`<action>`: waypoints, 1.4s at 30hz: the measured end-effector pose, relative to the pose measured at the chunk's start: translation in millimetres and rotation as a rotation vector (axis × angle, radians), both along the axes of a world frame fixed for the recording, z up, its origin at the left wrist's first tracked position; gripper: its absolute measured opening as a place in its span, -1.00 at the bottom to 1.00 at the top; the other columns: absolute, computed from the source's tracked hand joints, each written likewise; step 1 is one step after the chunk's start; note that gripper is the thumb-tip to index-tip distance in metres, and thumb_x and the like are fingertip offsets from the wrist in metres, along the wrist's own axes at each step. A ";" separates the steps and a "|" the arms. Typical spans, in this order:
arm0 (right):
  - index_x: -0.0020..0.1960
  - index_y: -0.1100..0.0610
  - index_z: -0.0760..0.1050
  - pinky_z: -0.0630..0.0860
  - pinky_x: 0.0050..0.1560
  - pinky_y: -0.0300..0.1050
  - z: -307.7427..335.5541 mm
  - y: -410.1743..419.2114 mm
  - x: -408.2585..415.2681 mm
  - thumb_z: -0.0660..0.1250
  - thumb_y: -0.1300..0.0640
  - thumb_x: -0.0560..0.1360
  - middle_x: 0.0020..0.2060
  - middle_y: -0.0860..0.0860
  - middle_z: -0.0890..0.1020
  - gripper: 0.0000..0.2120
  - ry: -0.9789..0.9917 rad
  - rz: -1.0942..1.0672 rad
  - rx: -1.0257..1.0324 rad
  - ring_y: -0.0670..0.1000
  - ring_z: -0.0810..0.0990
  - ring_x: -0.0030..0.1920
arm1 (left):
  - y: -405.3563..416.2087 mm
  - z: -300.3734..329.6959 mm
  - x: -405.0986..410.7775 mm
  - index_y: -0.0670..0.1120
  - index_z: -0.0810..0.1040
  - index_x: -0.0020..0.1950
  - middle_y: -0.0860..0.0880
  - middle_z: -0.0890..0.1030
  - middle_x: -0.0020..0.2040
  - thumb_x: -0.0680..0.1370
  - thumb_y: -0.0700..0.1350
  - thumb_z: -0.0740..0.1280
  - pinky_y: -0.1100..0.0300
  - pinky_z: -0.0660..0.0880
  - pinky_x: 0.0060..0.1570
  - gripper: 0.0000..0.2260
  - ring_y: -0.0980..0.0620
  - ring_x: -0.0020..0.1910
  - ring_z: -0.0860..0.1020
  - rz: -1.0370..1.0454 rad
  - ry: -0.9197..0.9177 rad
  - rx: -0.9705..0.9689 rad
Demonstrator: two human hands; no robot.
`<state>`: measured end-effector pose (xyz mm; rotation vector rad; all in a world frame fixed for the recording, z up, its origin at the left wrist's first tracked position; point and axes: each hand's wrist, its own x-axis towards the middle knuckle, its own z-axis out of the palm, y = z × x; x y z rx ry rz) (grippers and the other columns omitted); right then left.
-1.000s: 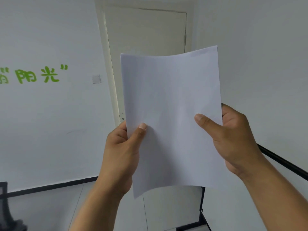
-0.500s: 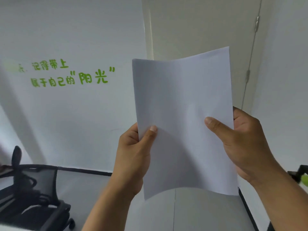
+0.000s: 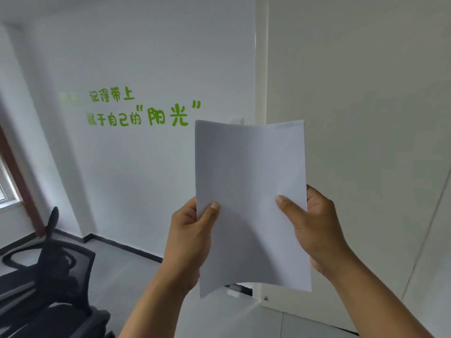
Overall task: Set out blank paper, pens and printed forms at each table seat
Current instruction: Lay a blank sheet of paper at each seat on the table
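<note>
Thumbs on front face of blank paper (image 3: 249, 191), one each side, remaining fingers hidden behind sheet; both pinching. Left hand (image 3: 189, 237) clamps left edge at lower-middle, thumb tip (image 3: 214, 206) flat on sheet. Right hand (image 3: 317, 228) clamps right edge at about same height, thumb (image 3: 286, 206) angled inward. Cannot tell whether one sheet or a thin stack; top right corner hints at a second edge, too faint to call.

Paper held upright in air at chest level, portrait, between both hands, touching nothing else. No table, pens or printed forms in view.

Handling, judged from shape: very light, floppy, zero stiffness of its own. Top edge dips in middle, bottom edge bows upward, lower left corner hangs free below left hand. Likely curls or folds over if released on one side. Best grip: opposite long edges as now, or one hand at mid-edge with slight cupping to add stiffness. Light pinch enough; hard squeeze probably creases. Smooth surface, so sheets in a stack could slide apart.

Further back: black mesh office chair (image 3: 56, 272) at lower left, well apart from hands. Behind that, white wall with green lettering (image 3: 144, 111), dark skirting along floor, pale door (image 3: 366, 142) at right, window edge at far left.
</note>
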<state>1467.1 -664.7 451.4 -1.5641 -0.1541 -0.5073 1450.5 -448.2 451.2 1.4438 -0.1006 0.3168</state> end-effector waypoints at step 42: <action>0.10 0.00 0.64 0.65 0.07 -0.03 -16.2 583.0 767.3 0.41 0.06 0.66 -0.04 -0.18 0.76 -0.95 -0.044 0.857 -0.211 -0.07 0.73 0.00 | 481.3 -32.0 609.1 -0.17 0.66 0.11 -0.17 0.68 -0.10 0.73 -0.19 0.27 0.01 0.56 -0.11 -0.83 -0.09 -0.15 0.58 0.962 0.122 0.040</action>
